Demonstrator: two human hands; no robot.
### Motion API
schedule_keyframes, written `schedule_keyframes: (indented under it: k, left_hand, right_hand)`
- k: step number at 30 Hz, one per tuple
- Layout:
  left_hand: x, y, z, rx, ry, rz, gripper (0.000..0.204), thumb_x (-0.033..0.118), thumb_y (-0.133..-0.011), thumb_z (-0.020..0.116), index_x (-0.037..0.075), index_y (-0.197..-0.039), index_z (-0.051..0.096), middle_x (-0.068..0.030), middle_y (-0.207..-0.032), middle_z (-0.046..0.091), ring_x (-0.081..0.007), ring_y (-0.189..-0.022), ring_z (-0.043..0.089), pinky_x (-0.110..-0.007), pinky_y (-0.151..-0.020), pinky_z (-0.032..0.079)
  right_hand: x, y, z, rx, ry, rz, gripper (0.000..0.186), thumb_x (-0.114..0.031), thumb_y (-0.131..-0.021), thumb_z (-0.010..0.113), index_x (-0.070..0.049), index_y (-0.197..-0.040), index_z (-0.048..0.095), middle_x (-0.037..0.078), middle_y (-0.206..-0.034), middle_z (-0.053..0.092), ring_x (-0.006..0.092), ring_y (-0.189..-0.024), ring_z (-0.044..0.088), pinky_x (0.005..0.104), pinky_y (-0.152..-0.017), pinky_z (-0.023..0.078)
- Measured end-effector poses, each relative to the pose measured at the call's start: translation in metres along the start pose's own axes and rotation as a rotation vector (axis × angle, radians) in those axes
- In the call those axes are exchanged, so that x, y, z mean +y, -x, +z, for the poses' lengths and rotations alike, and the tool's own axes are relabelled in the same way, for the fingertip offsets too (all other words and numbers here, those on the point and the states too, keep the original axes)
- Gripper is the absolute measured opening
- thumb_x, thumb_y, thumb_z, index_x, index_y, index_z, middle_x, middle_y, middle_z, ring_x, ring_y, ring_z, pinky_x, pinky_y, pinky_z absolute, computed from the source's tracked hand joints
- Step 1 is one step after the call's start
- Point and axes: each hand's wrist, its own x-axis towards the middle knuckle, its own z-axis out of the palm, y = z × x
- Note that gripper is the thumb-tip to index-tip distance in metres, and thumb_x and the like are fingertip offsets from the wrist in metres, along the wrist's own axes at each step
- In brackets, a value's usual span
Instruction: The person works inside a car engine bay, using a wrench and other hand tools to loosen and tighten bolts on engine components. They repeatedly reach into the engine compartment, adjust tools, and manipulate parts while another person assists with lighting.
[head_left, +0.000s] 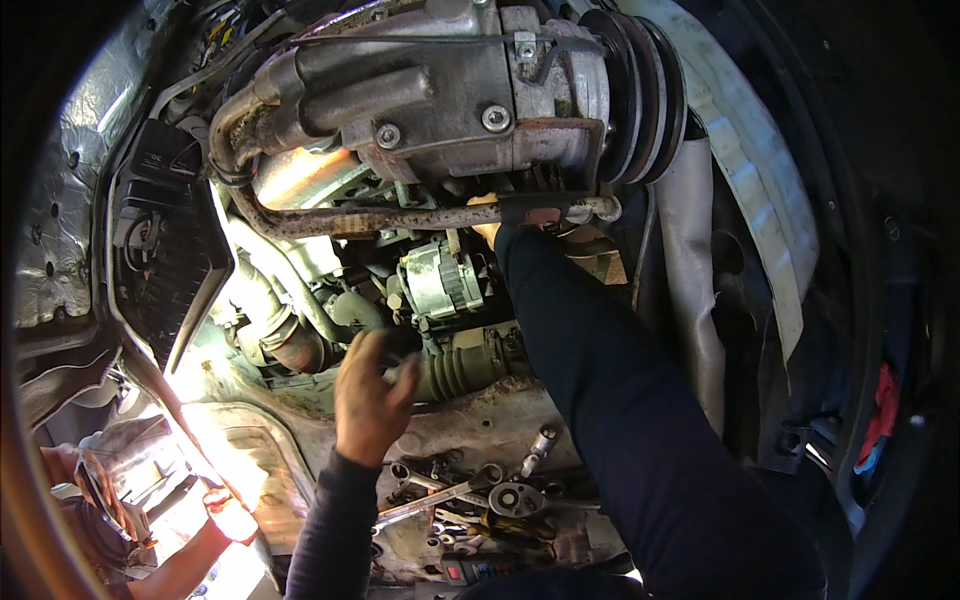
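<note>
My left hand (370, 395) hangs over the engine bay beside a ribbed rubber hose (465, 372). Its thumb stands apart from the bent, slightly blurred fingers, and I make out nothing held. My right arm reaches far into the bay. Only a bit of my right hand (485, 218) shows, behind a rusty metal pipe (390, 220); its fingers are hidden. A silver alternator (440, 280) sits low between the two hands. Above the pipe is a large grey metal engine unit (430, 100), with a dark grooved pulley (640, 100) on its right end.
Nearest me, a ratchet (517, 499), a socket (539, 452) and several wrenches (440, 500) lie on a dirty metal ledge. A black box (165, 230) stands at left. At lower left another person's hand (215, 520) is beside a bright light. A red cloth (882, 415) hangs far right.
</note>
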Motion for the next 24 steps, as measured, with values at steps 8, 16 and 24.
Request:
schedule_keyframes:
  k: [8, 16, 24]
  left_hand:
    - [0.003, -0.129, 0.087, -0.313, -0.476, -0.247, 0.058, 0.049, -0.094, 0.071, -0.004, -0.116, 0.067, -0.0274, -0.11, 0.074, -0.0417, -0.111, 0.071, -0.047, -0.096, 0.057]
    - [-0.038, -0.139, 0.124, -0.159, -0.121, -0.217, 0.048, 0.04, -0.095, 0.07, 0.0, -0.12, 0.072, -0.0272, -0.109, 0.075, -0.0445, -0.107, 0.071, -0.049, -0.095, 0.056]
    - [-0.038, -0.145, 0.124, -0.08, -0.082, -0.132, 0.037, 0.031, -0.09, 0.072, 0.0, -0.11, 0.072, -0.0255, -0.104, 0.074, -0.0428, -0.103, 0.071, -0.048, -0.093, 0.055]
  right_hand:
    - [0.014, 0.003, 0.001, 0.004, 0.011, -0.005, 0.06, -0.061, -0.092, 0.063, -0.023, -0.138, 0.066, 0.008, -0.148, 0.062, 0.0318, -0.137, 0.056, 0.0487, -0.117, 0.04]
    - [0.019, 0.001, 0.008, 0.022, 0.054, -0.005, 0.063, -0.062, -0.093, 0.062, -0.022, -0.141, 0.065, 0.008, -0.149, 0.061, 0.0321, -0.138, 0.055, 0.0493, -0.116, 0.041]
    - [0.026, 0.002, 0.002, 0.065, 0.25, 0.114, 0.065, -0.064, -0.094, 0.06, -0.021, -0.143, 0.063, 0.008, -0.151, 0.06, 0.0324, -0.139, 0.055, 0.05, -0.116, 0.041]
